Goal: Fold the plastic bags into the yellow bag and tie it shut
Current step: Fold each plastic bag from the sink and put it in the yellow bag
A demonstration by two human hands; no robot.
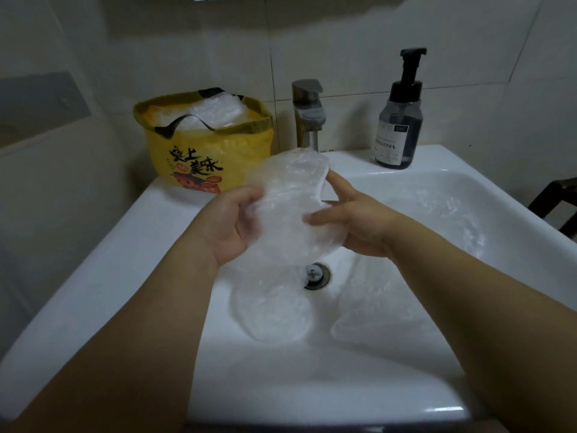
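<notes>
A clear crinkled plastic bag (290, 195) is held up over the white sink, its lower end hanging into the basin. My left hand (231, 223) grips its left edge, thumb on top. My right hand (349, 220) pinches its right side, index finger stretched up along the edge. The yellow bag (206, 151) with black handles and printed characters stands open on the sink's back left corner, with folded clear plastic bags (215, 112) inside. Another clear bag (449, 220) lies on the right slope of the basin.
The white sink (162, 245) has a metal drain (317, 276) in the middle. A steel faucet (307, 110) stands behind it. A dark pump bottle (399, 126) sits on the back right rim. Tiled wall is behind; a dark frame (559, 201) shows at the right.
</notes>
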